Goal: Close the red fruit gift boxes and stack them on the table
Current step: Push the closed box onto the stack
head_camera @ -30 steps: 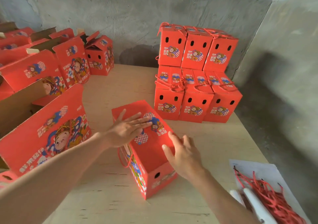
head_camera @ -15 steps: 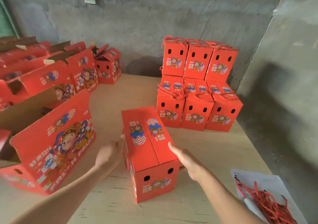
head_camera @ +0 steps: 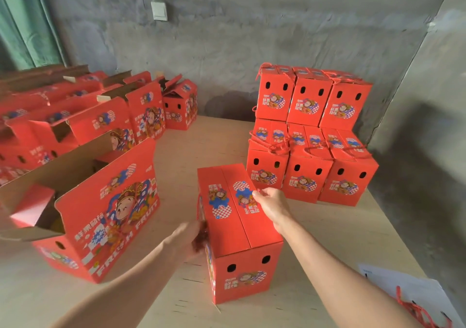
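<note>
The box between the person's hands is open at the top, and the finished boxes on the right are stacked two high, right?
Not quite. The head view shows the box between the left hand and right hand has its top flaps folded shut. The finished boxes on the right are indeed stacked two high.

A single wide-angle camera sits on the person's head and looks forward and down across the table. It is close to the work. Both forearms enter from the bottom edge, and the left hand and right hand reach the closed box just below the frame's middle. Farther off (the wide lens bends lines near the borders) the view takes in the stack of closed boxes on the right, the open boxes along the left, and the grey wall behind, with its light switch near the top. The table's right edge runs down the right side.
</note>
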A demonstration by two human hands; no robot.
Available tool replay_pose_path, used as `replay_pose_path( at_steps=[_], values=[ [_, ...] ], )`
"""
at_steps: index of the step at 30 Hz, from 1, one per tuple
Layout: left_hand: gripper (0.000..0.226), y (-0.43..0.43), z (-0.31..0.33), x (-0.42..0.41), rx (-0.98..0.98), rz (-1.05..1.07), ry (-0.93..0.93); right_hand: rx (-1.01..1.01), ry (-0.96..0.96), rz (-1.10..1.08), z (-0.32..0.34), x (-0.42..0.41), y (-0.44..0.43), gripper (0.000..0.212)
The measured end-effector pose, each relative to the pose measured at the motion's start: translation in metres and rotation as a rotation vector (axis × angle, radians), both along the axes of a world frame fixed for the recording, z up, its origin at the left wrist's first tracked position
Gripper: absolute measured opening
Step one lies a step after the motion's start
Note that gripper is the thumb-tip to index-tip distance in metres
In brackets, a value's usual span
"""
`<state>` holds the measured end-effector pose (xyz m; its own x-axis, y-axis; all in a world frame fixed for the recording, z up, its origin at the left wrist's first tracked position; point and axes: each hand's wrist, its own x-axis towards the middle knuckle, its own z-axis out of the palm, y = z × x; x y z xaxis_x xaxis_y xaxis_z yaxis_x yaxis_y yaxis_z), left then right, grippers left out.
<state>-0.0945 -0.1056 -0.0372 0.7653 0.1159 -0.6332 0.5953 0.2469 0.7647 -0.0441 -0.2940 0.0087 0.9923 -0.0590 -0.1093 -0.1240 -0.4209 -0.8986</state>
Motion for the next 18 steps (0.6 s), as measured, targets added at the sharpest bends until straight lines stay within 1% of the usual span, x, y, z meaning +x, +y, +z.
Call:
replay_pose_path(
  at_steps=[2, 4, 6, 8, 10, 12, 13, 14, 16, 17, 18],
  values=[
    [0.031, 0.003, 0.015, 0.006, 0.052, 0.049, -0.108, 0.002, -0.089, 0.007, 0.017, -0.003, 0.009, 0.026],
    [0.031, 0.003, 0.038, 0.011, 0.155, 0.067, -0.228, 0.117, -0.145, 0.079, 0.040, -0.004, 0.021, 0.024],
    [0.030, 0.002, 0.069, 0.017, 0.217, 0.047, -0.411, 0.265, -0.132, 0.212, 0.065, -0.007, 0.035, 0.016],
    [0.028, 0.003, 0.104, 0.024, 0.322, -0.009, -0.652, 0.286, -0.104, 0.263, 0.081, -0.006, 0.051, 0.015],
    [0.026, 0.005, 0.132, 0.029, 0.592, -0.095, -0.869, 0.305, -0.005, 0.257, 0.089, -0.009, 0.063, 0.023],
    [0.025, 0.006, 0.140, 0.034, 0.848, -0.260, -0.996, 0.381, 0.104, 0.327, 0.088, -0.013, 0.065, 0.020],
    [0.023, 0.008, 0.135, 0.037, 0.929, -0.327, -1.030, 0.433, 0.151, 0.350, 0.090, -0.014, 0.064, 0.019],
    [0.022, 0.011, 0.129, 0.039, 0.971, -0.339, -1.020, 0.485, 0.183, 0.331, 0.094, -0.013, 0.062, 0.021],
    [0.022, 0.022, 0.113, 0.041, 0.992, -0.254, -0.881, 0.561, 0.189, 0.214, 0.106, -0.006, 0.058, 0.022],
    [0.022, 0.028, 0.103, 0.042, 0.995, -0.232, -0.808, 0.547, 0.172, 0.162, 0.112, -0.001, 0.057, 0.023],
    [0.022, 0.032, 0.093, 0.042, 0.994, -0.245, -0.773, 0.500, 0.154, 0.133, 0.119, 0.002, 0.057, 0.024]
  ],
)
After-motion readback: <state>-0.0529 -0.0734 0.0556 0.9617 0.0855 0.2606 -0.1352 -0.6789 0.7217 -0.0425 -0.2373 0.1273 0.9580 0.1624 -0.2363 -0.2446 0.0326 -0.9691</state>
